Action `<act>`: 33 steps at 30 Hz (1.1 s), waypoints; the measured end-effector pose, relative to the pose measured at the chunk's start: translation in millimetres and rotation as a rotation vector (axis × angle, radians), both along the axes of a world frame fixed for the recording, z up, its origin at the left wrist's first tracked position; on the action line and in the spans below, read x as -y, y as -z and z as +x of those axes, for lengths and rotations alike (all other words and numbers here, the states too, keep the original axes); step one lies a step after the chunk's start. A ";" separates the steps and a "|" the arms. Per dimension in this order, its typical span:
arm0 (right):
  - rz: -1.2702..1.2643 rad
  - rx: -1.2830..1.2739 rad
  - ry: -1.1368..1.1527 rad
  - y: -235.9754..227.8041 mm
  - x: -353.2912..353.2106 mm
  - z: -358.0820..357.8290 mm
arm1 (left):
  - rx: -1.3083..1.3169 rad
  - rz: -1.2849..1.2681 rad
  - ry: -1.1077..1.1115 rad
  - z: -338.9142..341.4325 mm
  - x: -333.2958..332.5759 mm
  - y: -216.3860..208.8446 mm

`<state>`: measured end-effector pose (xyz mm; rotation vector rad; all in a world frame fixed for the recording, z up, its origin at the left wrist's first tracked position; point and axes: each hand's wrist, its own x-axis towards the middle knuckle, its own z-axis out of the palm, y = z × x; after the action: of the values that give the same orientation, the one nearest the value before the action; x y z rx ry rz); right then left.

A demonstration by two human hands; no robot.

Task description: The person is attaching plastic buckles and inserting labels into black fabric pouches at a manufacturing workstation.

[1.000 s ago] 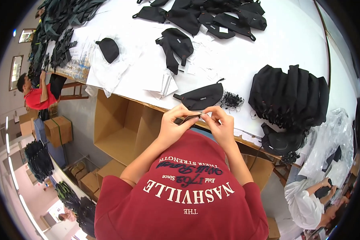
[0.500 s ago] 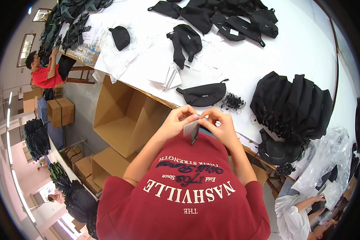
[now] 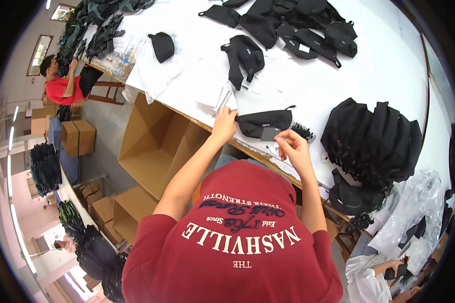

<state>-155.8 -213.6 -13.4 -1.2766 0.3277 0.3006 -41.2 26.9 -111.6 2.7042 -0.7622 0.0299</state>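
My right hand [image 3: 294, 145] is closed in a pinch on a small dark grey hang tag [image 3: 269, 134], held over the table's near edge. Behind the tag a black waist bag [image 3: 264, 122] lies flat on the white table. To the left of that bag, my left hand [image 3: 224, 125] has its bent fingers together at the near end of a loose stack of white cards [image 3: 224, 99]. Those fingertips touch the stack and are partly hidden. A small heap of black tag strings [image 3: 304, 132] lies right of the bag, partly behind my right hand.
Another black bag [image 3: 243, 58] lies beyond the cards, with a bag pile [image 3: 308, 35] farther back. A row of stacked black bags [image 3: 371, 134] stands at the right, beside clear plastic bags [image 3: 414, 207]. Open cardboard boxes [image 3: 154, 134] stand below the table's left edge. Co-workers are at both sides.
My hands, which were together at the tag in front of my chest, have parted. The left has moved forward to the white cards; the right has carried the tag forward and right, toward the bag.
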 end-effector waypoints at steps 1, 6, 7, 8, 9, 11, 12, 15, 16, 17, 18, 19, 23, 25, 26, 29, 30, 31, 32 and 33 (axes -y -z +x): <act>-0.002 -0.008 0.012 1.4 3.6 -3.7 | -0.116 0.000 -0.022 -0.8 -4.5 0.2; -0.453 -0.006 -0.056 -8.7 9.0 -34.8 | -0.256 -0.096 0.108 -19.9 -1.5 -66.5; -0.530 0.024 -0.059 -8.1 7.5 -44.1 | -0.315 -0.168 0.137 -26.7 2.1 -83.9; -0.536 0.021 -0.052 -10.9 5.7 -45.8 | -0.317 -0.174 0.146 -27.1 11.9 -101.5; -0.610 0.025 -0.079 -18.5 0.4 -48.6 | -0.569 -0.217 0.125 -30.8 19.6 -120.0; -0.721 0.033 -0.116 -27.6 -14.1 -56.3 | -0.886 -0.359 0.104 -43.5 24.7 -132.5; -0.717 0.023 -0.115 -32.1 -20.7 -58.0 | -0.896 -0.355 0.104 -48.2 30.6 -137.8; -0.769 0.131 0.025 -41.7 -32.9 -61.2 | -1.287 -0.547 -0.124 -57.7 45.1 -145.6; -0.767 0.125 0.031 -42.2 -33.7 -61.7 | -1.292 -0.540 -0.120 -59.0 46.8 -143.4; -0.780 0.145 0.070 -42.4 -34.0 -61.5 | -1.340 -0.616 -0.091 -60.1 48.5 -141.4; -0.793 0.166 0.110 -42.2 -34.0 -61.1 | -1.386 -0.692 -0.062 -61.2 49.7 -140.6; -0.795 0.175 0.115 -40.7 -32.7 -61.4 | -1.389 -0.686 -0.059 -63.0 51.3 -143.7; -0.804 0.268 0.137 -38.7 -35.1 -62.0 | -1.335 -0.703 -0.121 -72.9 52.9 -149.3; -0.821 0.331 0.137 -38.2 -38.5 -60.7 | -1.291 -0.741 -0.139 -75.6 49.5 -144.6; -0.821 0.331 0.138 -39.1 -38.6 -60.8 | -1.137 -0.640 -0.067 -75.5 46.7 -143.0; -0.759 0.174 0.053 -43.0 -36.9 -60.1 | -0.870 -0.637 -0.017 -76.6 45.5 -142.6; -0.519 0.131 0.135 -42.8 -34.6 -59.8 | -0.756 -0.730 -0.034 -77.2 45.6 -143.6; -0.278 0.087 0.214 -41.9 -32.3 -59.7 | -0.772 -0.816 -0.037 -76.8 44.9 -148.5; -0.177 0.117 0.216 -38.6 -28.6 -61.4 | -0.770 -0.818 -0.038 -76.7 44.5 -155.7; -0.056 0.126 0.235 -42.1 -25.7 -61.4 | -0.873 -0.927 -0.068 -76.7 44.9 -166.0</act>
<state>-217.2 -187.9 28.6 -1.2919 0.3763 0.0113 -117.9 -18.0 54.4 1.5981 -0.2569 -0.5849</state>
